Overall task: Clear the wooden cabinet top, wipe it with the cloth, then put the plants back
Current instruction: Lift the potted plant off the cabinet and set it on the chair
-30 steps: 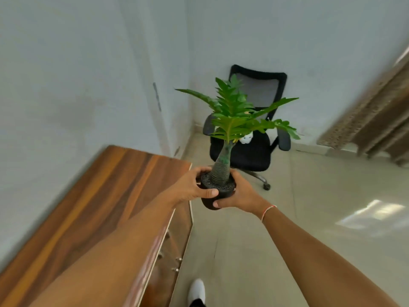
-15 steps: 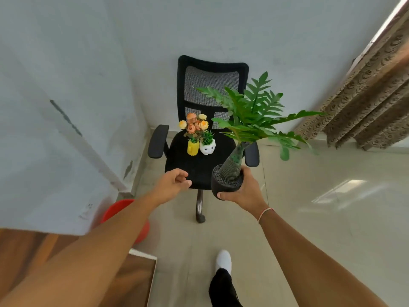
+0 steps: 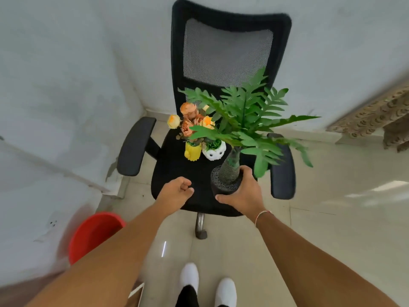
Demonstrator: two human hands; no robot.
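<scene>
A: Where is the fern plant [image 3: 245, 120] right now?

B: Its black pot [image 3: 223, 183] is in the right hand [image 3: 241, 193], above the near right part of the office chair [image 3: 177, 171] seat. The fingers curl round the pot's right side and the thumb crosses its near side, so that grip is clamped on the pot. Whether the pot's base touches the seat, I cannot tell.

A: And the left hand [image 3: 176, 192]?

B: It hovers over the seat's near left edge, just left of the pot, fingers loosely curled and its grip holding nothing.

A: Anything else on the seat?

B: Two small pots farther back, side by side: a yellow pot [image 3: 193, 151] with orange flowers [image 3: 190, 118], and to its right a white pot [image 3: 214, 152] with a green tuft.

A: Around the chair?

B: A red bucket [image 3: 94, 234] on the floor at near left, by the white wall [image 3: 66, 85], and a patterned curtain [image 3: 374, 116] at far right
</scene>
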